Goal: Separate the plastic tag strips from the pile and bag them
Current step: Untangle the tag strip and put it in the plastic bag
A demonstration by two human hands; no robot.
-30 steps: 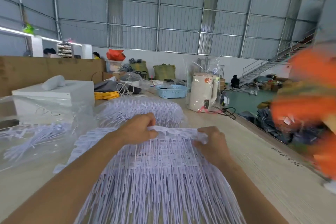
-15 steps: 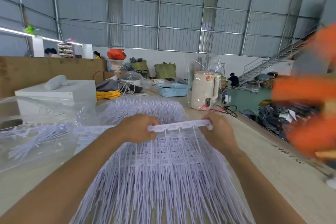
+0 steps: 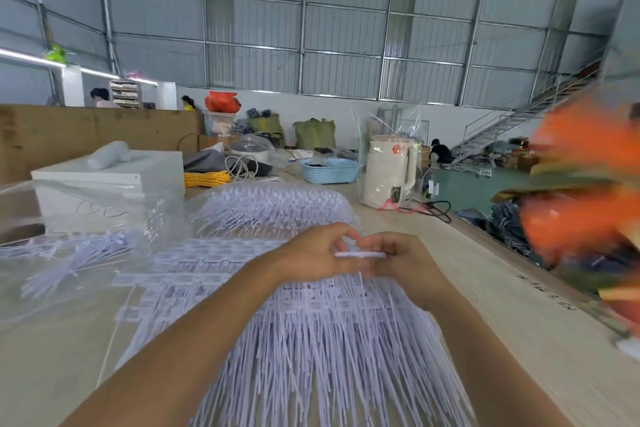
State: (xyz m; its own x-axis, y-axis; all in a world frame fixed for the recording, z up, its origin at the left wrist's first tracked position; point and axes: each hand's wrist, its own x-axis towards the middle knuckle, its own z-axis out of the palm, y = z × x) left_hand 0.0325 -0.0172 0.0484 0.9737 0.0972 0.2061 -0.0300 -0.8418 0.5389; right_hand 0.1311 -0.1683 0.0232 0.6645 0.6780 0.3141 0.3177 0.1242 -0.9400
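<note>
We pinch one plastic tag strip [image 3: 360, 254] between left hand [image 3: 313, 251] and right hand [image 3: 403, 262], lifted just above the pile [image 3: 311, 340] at centre; next, carry it toward the bag [image 3: 69, 246] at nine o'clock.

Both forearms are bare up to the frame edge, entering from 7 and 5 o'clock with no sleeve showing. The left hand [image 3: 313, 255] and right hand [image 3: 403, 262] wear no gloves, rings, watch or bands.

blue basket [image 3: 329, 170] sits beside a cream kettle [image 3: 389, 175].
</note>
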